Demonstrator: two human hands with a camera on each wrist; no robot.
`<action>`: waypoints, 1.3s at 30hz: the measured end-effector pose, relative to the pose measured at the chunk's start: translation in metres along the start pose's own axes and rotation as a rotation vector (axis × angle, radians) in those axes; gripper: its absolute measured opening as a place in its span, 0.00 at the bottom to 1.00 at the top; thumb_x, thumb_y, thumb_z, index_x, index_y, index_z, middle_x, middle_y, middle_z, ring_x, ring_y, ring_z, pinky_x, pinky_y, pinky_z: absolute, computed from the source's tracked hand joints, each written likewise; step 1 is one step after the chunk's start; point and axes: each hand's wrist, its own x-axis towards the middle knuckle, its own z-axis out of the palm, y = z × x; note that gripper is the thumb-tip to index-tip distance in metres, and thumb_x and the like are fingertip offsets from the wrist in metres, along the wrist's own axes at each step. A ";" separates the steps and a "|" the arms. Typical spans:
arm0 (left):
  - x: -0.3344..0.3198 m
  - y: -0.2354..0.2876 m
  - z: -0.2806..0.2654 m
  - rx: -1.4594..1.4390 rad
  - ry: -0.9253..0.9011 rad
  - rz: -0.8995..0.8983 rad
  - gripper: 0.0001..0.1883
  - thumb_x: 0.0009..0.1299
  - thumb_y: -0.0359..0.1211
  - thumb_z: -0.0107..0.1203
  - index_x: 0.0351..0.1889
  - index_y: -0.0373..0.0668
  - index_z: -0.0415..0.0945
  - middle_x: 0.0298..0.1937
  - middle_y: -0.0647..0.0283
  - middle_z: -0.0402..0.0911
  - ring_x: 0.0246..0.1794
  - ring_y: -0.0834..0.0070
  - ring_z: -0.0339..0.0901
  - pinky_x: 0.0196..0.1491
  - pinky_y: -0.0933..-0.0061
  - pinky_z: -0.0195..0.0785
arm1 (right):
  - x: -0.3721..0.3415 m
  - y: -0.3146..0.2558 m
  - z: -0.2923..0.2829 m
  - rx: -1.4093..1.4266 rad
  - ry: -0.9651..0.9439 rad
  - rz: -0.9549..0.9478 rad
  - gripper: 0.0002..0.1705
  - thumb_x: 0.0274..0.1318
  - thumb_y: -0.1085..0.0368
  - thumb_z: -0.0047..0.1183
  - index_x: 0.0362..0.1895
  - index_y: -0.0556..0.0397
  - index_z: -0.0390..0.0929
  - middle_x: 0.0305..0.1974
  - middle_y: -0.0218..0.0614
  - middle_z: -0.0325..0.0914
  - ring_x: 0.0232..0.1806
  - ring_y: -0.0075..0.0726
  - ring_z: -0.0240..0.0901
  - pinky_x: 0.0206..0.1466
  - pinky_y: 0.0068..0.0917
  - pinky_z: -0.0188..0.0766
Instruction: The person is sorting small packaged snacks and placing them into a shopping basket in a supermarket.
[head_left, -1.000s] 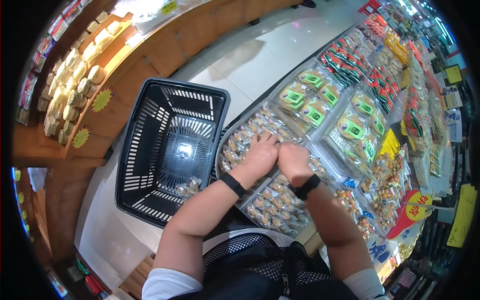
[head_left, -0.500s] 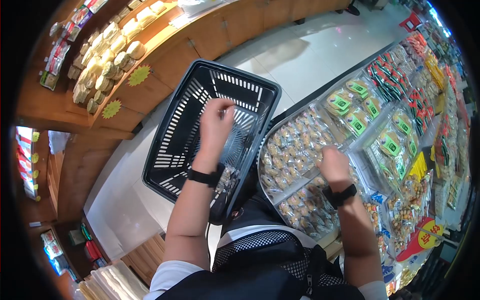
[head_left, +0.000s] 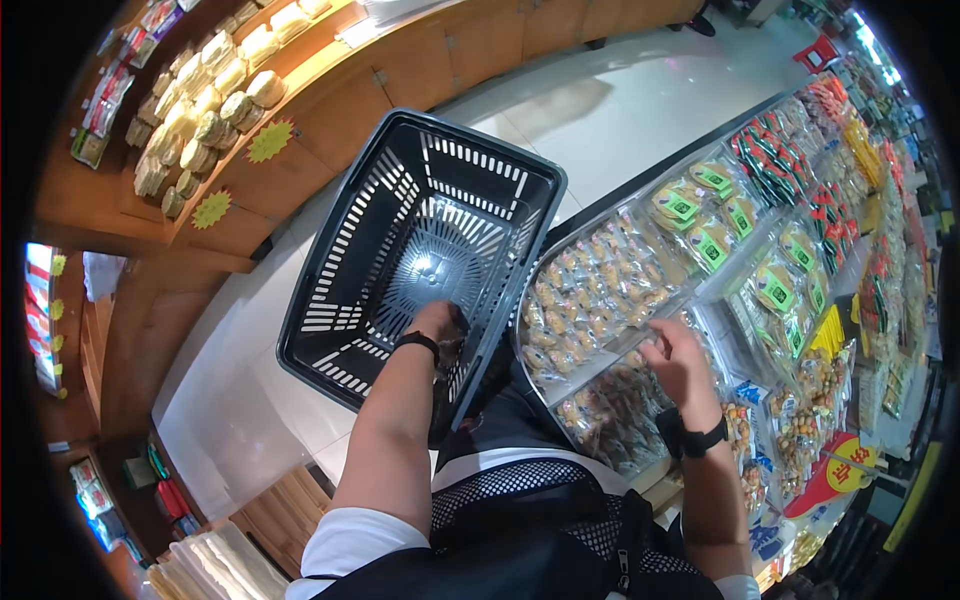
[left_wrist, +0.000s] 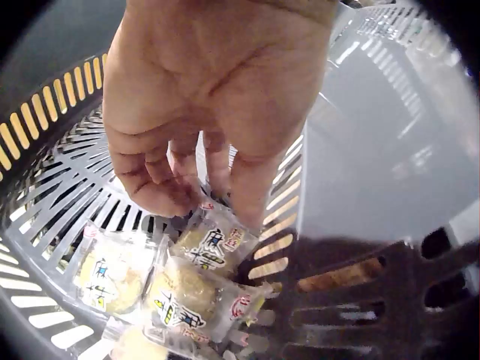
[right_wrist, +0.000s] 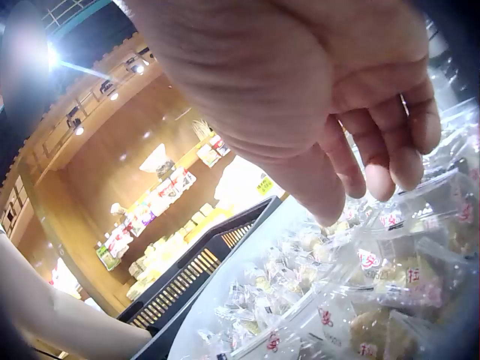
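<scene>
Down inside the black basket, my left hand is at the near right side. In the left wrist view, the thumb and curled fingers of my left hand pinch the upper corner of a clear-wrapped round snack. Similar wrapped snacks lie against it on the basket floor. My right hand hovers over the display bin of small wrapped snacks. Seen from the right wrist, my right hand has loosely bent, spread fingers, holding nothing, above the packets.
Bin dividers separate the small packets. Larger green-labelled packs lie beyond them, and a red sign stands at the right. A wooden shelf with pale packaged goods runs across the aisle, whose tiled floor passes behind the basket.
Both hands were together over the small packets a second ago. My left hand has moved left and then down into the basket; my right hand has stayed over the bin, its fingers now spread.
</scene>
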 end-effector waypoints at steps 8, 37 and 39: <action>-0.016 -0.025 -0.038 -0.369 0.549 0.200 0.03 0.56 0.24 0.67 0.28 0.38 0.83 0.28 0.58 0.85 0.31 0.69 0.83 0.38 0.69 0.74 | -0.020 -0.011 -0.016 0.080 0.151 -0.164 0.16 0.49 0.73 0.62 0.46 0.60 0.80 0.27 0.34 0.70 0.28 0.32 0.66 0.35 0.28 0.66; -0.106 0.221 -0.029 -0.141 0.400 1.160 0.09 0.62 0.29 0.63 0.40 0.48 0.83 0.44 0.67 0.83 0.52 0.60 0.76 0.58 0.56 0.65 | -0.015 0.014 -0.046 0.830 -0.065 0.174 0.25 0.57 0.76 0.57 0.61 0.56 0.72 0.26 0.21 0.68 0.24 0.13 0.68 0.28 0.15 0.63; -0.108 0.212 -0.021 0.187 0.551 1.240 0.07 0.62 0.31 0.63 0.38 0.49 0.83 0.51 0.70 0.81 0.57 0.67 0.73 0.62 0.51 0.59 | -0.009 0.014 -0.040 0.729 -0.093 0.169 0.25 0.57 0.75 0.58 0.60 0.56 0.73 0.24 0.21 0.68 0.24 0.13 0.69 0.28 0.16 0.64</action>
